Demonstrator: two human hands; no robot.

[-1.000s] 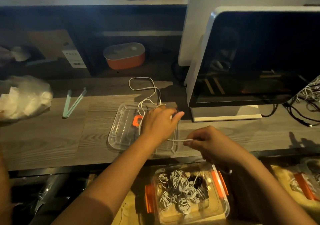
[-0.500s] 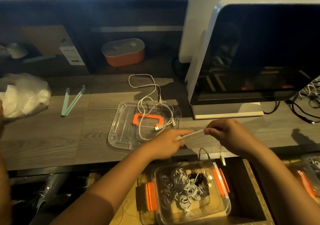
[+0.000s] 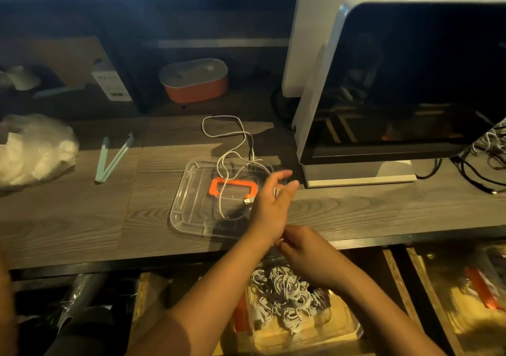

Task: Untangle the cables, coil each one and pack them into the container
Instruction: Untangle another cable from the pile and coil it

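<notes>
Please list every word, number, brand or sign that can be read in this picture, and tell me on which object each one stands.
No text here can be read.
White label, back left: it carries dark print, but too small and blurred to read.
Monitor screen: dark, only reflections, no text.

The grey wood-grain desk (image 3: 82, 219) carried a clear lid (image 3: 189, 208) with an orange handle, just left of the left hand (image 3: 269, 205). A white cable (image 3: 221, 197) snaked across the lid and beyond. Farther left lay two pale green sticks (image 3: 113, 158) and a crumpled plastic bag (image 3: 35, 150). To the hand's right stood a monitor (image 3: 397, 82).
</notes>
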